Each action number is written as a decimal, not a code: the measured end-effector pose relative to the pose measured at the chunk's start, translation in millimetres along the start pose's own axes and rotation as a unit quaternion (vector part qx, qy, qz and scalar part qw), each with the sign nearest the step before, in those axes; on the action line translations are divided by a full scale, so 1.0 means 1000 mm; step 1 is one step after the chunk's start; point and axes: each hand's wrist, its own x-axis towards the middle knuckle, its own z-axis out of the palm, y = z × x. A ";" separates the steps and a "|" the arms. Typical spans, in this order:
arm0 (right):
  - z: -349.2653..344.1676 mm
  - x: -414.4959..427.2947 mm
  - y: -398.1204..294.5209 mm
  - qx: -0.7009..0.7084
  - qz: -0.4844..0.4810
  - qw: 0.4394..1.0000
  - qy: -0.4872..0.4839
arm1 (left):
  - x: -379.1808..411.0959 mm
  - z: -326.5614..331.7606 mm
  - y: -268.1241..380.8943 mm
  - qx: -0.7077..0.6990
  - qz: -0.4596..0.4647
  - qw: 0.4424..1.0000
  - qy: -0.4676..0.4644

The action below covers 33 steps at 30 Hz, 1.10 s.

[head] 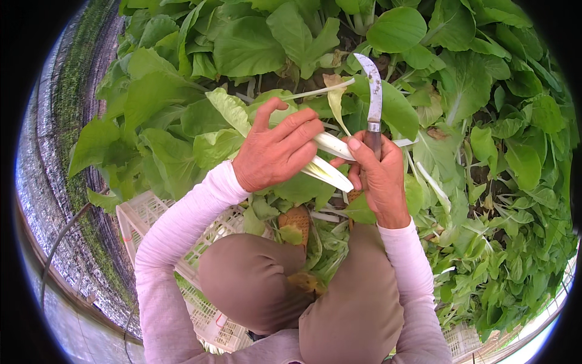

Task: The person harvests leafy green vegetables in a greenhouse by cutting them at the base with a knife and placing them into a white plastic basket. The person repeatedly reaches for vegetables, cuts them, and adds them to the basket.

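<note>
My left hand (277, 148) is wrapped over a leafy green vegetable with thick white stalks (335, 146). Its pale green leaves (229, 108) stick out past the back of this hand, and the stalk ends point towards my right hand (384, 175). That hand grips the dark handle of a curved harvesting knife (374, 98), whose soiled blade points up and away from me. My right thumb and fingers also meet at the stalk base and the thin lower end of a yellowed, wilting leaf (336, 102). The palm side of my left hand is hidden.
Leafy plants (248, 48) grow densely ahead and to the right. A white plastic crate (136, 214) stands by my left leg, with crate lattice (227, 334) nearer me. Loose leaves lie around my brown shoe (295, 220). A mossy strip (72, 159) borders the left side.
</note>
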 end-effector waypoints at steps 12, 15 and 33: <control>-0.094 -0.018 -0.015 -0.368 -0.137 0.907 0.153 | 0.058 -0.036 -0.014 -0.349 -0.245 0.879 -0.214; -0.064 -0.018 -0.043 -0.110 -0.149 0.966 0.182 | 0.088 -0.027 -0.024 -0.179 -0.115 0.944 -0.254; -0.030 0.177 0.086 -0.514 -0.108 0.848 0.074 | 0.003 0.069 -0.114 0.249 -0.076 0.935 -0.240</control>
